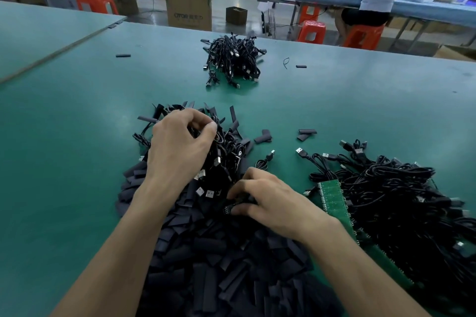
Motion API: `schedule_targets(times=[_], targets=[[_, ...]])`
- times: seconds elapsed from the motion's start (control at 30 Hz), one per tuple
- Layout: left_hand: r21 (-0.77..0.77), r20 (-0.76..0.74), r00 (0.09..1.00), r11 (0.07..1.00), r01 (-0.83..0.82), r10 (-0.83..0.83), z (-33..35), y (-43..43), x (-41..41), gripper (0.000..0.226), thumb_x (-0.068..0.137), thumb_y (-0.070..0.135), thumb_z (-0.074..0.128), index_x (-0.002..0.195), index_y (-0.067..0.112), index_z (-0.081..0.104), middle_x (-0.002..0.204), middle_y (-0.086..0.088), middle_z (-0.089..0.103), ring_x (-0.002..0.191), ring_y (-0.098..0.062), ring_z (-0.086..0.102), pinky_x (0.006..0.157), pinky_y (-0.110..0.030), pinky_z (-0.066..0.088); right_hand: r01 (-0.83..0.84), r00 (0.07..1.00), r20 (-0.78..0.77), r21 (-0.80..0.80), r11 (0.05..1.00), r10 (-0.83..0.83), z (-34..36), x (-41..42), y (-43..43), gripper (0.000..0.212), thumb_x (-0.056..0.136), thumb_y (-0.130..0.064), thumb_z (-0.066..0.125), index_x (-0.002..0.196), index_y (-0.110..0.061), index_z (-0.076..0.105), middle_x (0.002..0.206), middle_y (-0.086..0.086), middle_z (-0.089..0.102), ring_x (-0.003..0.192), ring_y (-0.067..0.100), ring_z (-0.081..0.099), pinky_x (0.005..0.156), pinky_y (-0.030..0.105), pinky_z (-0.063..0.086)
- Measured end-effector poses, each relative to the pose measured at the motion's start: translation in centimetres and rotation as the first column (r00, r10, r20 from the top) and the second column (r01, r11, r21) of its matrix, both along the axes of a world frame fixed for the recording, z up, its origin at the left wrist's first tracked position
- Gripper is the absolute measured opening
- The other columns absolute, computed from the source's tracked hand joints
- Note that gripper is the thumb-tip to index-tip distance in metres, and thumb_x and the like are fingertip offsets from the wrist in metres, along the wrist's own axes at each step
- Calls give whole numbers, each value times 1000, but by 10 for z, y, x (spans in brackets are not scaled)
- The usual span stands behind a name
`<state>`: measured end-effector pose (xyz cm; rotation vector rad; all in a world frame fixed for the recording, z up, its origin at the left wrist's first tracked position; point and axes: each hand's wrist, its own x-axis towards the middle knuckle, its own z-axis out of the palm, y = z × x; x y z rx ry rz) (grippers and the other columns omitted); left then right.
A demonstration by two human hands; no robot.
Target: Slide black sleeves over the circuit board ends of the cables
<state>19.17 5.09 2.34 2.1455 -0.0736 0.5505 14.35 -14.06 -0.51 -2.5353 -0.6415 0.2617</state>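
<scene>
Your left hand (180, 147) clutched the cables (228, 148) at eleven o'clock to steady them. Your right hand (270, 201) pinched a sleeve (230, 209) for fitting.

2 bare forearms reach in from the near edge, angling toward each other. The left hand (177, 147) is farther out, back upward, its fingers (197, 116) curled and thumb tip meeting forefinger, gripping a bunch of cables (226, 154). The right hand (270, 201) sits nearer and lower, palm down, fingers (248, 175) curled, pinching a small black piece (230, 210).
</scene>
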Motion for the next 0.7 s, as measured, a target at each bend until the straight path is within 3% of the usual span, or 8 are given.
schedule_targets(times=[0.07, 0.17, 0.23, 0.37, 0.47, 0.57, 0.63, 0.7], targets=[[-55, 22, 999, 998, 39, -38, 2, -2, -1, 11, 89, 31, 71, 78, 33, 69, 71, 17, 65, 56, 1, 55, 55, -12, 44, 28, 999, 33, 58, 998, -30, 1, 2, -1, 17, 94, -34, 67, 110, -29, 71, 96, -18, 45, 93, -1, 44, 85, 17, 35], [-137, 38, 988, 979, 151, -147, 7, -6, -6, 10, 88, 27, 73, 80, 32, 70, 76, 18, 69, 57, 4, 57, 56, -8, 44, 116, 971, 168, 301, 947, -172, 14, 5, -5, 8, 90, -25, 73, 97, -25, 76, 92, -13, 56, 86, 2, 54, 79, 17, 41], [-196, 34, 960, 940, 279, -278, 11, -9, -10, 3, 86, 31, 75, 87, 32, 72, 81, 14, 72, 67, 2, 63, 62, -12, 48, 159, 916, 242, 515, 842, -320, 31, 6, -7, 10, 87, -21, 75, 90, -30, 74, 89, -9, 65, 79, 2, 58, 73, 13, 44], [-259, 4, 828, 799, 542, -560, 17, -19, -21, 29, 83, 42, 75, 109, 30, 70, 102, 10, 74, 99, -8, 70, 83, -27, 58, 87, 854, 210, 845, 528, -476, 68, 6, -6, 14, 89, -15, 72, 88, -29, 69, 73, -12, 68, 63, 6, 62, 64, 25, 55], [-331, 59, 776, 722, 608, -628, 20, -30, -26, 22, 88, 33, 74, 109, 26, 70, 104, 6, 75, 102, -11, 70, 90, -33, 57, 15, 898, 177, 903, 430, -403, 85, 2, -1, 8, 92, -8, 68, 89, -16, 67, 69, -6, 66, 61, 10, 65, 64, 25, 57], [-337, 145, 774, 705, 624, -616, 22, -34, -28, 9, 92, 24, 68, 99, 18, 69, 87, 10, 73, 83, -4, 68, 77, -23, 53, 26, 947, 98, 927, 375, -307, 88, 0, 3, 4, 93, -9, 64, 91, -12, 65, 75, 1, 70, 68, 16, 71, 68, 29, 59], [-328, 149, 808, 742, 585, -570, 22, -34, -28, 10, 94, 20, 65, 93, 11, 69, 78, 5, 71, 69, -6, 63, 63, -26, 50, 96, 949, 34, 917, 387, -315, 85, 2, 2, 6, 94, -10, 64, 92, -15, 65, 78, 3, 73, 73, 17, 72, 69, 27, 58], [-335, 123, 859, 794, 507, -496, 21, -33, -25, 14, 98, 17, 61, 93, 7, 69, 79, -6, 72, 70, -24, 67, 64, -37, 56, 237, 913, -24, 844, 481, -407, 79, 5, -3, 10, 93, -12, 68, 96, -22, 65, 83, 2, 75, 76, 12, 72, 67, 20, 54]])
